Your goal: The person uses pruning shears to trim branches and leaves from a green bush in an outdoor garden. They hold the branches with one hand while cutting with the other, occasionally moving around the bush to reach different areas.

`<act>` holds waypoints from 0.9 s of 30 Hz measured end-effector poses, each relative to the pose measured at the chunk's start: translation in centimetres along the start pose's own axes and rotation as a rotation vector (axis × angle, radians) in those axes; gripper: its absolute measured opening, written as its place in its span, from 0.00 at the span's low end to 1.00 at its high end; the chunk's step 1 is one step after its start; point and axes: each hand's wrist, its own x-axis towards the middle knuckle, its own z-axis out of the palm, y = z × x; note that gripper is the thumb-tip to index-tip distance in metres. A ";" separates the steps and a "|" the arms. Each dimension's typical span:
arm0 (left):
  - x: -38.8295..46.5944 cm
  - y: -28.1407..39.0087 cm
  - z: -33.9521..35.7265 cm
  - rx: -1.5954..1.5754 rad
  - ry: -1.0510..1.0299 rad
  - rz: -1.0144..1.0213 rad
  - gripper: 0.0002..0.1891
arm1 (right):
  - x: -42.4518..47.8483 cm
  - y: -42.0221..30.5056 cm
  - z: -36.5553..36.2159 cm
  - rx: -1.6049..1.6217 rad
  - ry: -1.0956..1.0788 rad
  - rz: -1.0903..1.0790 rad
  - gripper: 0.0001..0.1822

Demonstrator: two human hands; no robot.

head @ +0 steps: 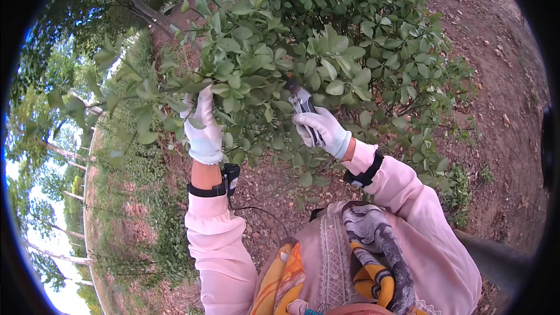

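A leafy green shrub (341,48) fills the space in front of me. My left hand (204,127), in a white knit glove, reaches up among its leaves on the left. Leaves cover the fingertips, so whether they grip a stem is not visible. In my right hand (321,129), also gloved, is a pair of pruning shears (304,103) with metal and dark handles. Their blades point up into the foliage and are partly hidden by leaves.
Bare reddish soil with dry leaves (494,74) lies right of the shrub. A grey trunk or pole (490,253) stands near my right elbow. Behind the left arm grows low greenery (162,218). A black cable (262,210) runs from the left wrist device (230,179).
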 end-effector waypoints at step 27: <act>-14.8 -7.2 -5.3 -0.194 0.076 -0.302 0.26 | 0.9 -1.1 -0.6 -0.524 0.110 0.193 0.15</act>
